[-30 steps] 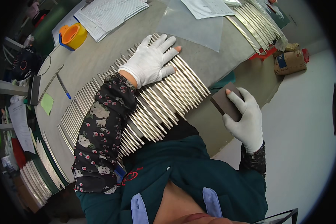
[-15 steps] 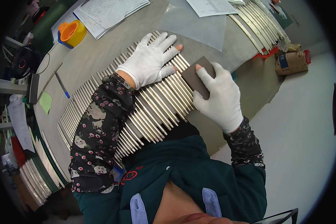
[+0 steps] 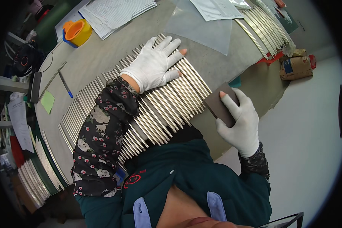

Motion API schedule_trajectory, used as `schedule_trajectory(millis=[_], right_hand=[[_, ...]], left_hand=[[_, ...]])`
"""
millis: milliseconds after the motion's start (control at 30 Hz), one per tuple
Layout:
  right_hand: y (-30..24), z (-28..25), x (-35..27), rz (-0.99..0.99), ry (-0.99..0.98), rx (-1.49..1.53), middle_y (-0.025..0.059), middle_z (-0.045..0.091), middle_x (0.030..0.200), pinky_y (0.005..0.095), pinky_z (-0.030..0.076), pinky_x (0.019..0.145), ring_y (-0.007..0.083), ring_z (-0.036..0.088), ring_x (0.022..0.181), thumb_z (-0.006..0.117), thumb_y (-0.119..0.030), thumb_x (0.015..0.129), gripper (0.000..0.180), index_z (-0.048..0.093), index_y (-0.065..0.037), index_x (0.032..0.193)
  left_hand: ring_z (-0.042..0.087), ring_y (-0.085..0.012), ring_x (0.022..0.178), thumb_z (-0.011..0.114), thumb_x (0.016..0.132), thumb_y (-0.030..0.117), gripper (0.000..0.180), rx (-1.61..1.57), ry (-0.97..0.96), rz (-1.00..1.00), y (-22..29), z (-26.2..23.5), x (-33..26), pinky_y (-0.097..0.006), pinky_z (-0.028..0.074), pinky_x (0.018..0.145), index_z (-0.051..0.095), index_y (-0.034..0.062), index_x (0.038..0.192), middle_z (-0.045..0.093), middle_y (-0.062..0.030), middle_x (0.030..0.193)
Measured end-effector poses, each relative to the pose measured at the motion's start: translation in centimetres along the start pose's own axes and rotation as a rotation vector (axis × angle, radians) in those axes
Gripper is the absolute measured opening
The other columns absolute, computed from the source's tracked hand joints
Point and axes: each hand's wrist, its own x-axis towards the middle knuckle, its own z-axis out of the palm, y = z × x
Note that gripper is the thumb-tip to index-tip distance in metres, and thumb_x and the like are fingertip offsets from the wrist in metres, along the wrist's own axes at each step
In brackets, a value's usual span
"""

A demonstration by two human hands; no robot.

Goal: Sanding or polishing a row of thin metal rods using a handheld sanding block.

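Note:
A long row of shiny metal rods (image 3: 155,108) lies side by side on the grey table, their near ends reaching past its edge toward me. My left hand (image 3: 152,65), in a white glove with some fingertips bare, rests flat on the far part of the rods with its fingers spread. In my right hand (image 3: 242,123), gloved the same way, I grip a dark grey-brown sanding block (image 3: 221,104). The block sits just off the right end of the row, close to the last rod; whether it touches is hard to tell.
An orange-yellow tape dispenser (image 3: 78,33) and stacked papers (image 3: 114,14) stand at the back left. A pen (image 3: 65,84) and a green sticky note (image 3: 47,102) lie at left. More rods (image 3: 264,32) are at the far right, near a brown bag (image 3: 297,68).
My right hand has moved with the sanding block toward the right and nearer to me, away from the rods' middle. My left hand stays nearly in place on the rods.

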Motion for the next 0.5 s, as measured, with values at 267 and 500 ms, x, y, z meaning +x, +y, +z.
schedule_trajectory(millis=[267, 500], right_hand=[[-2.0, 2.8, 4.5, -0.079, 0.012, -0.116, 0.0219, 0.055, 0.114, 0.0390, 0.054, 0.072, 0.0335, 0.060, 0.093, 0.070, -0.022, 0.068, 0.050, 0.062, -0.007, 0.116], [-0.7, 1.3, 1.8, -0.064, -0.020, -0.064, 0.0214, 0.056, 0.113, 0.0401, 0.055, 0.073, 0.0345, 0.061, 0.093, 0.072, -0.020, 0.066, 0.054, 0.062, -0.007, 0.117]], left_hand=[[0.032, -0.0327, 0.140, 0.040, 0.096, 0.054, 0.064, 0.020, 0.060, 0.000, 0.2, 0.1, -0.1, -0.052, 0.021, 0.115, 0.040, 0.0131, 0.145, 0.037, -0.0159, 0.150], [0.033, -0.0324, 0.140, 0.038, 0.096, 0.055, 0.064, 0.026, 0.059, 0.003, 0.2, 0.0, 0.2, -0.053, 0.022, 0.114, 0.040, 0.0127, 0.145, 0.037, -0.0158, 0.150]])
